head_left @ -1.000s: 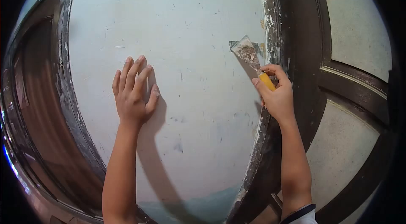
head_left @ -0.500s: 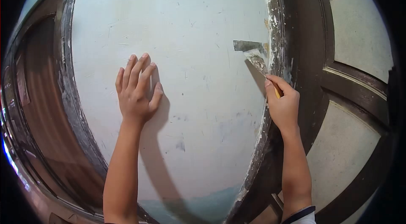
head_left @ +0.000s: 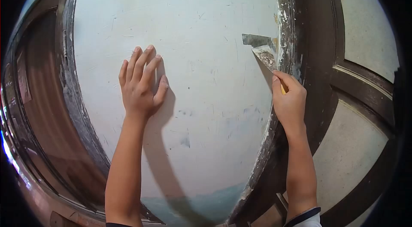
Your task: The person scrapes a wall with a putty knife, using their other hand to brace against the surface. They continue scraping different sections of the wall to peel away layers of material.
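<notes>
My right hand grips a putty knife with a yellow handle. Its dirty metal blade presses flat against the pale painted wall panel, just below a small grey scraped patch near the panel's right edge. My left hand lies flat on the same panel, fingers together and pointing up, holding nothing. Most of the yellow handle is hidden inside my right fist.
A dark wooden frame with flaking paint borders the panel on the right. Beyond it stands a dark door with pale inset panels. Another dark curved frame runs down the left side. A bluish band shows at the panel's bottom.
My right hand moved the putty knife rightward toward the frame, and the blade turned flatter against the wall. The view shifted slightly; my left hand stayed flat on the panel.
</notes>
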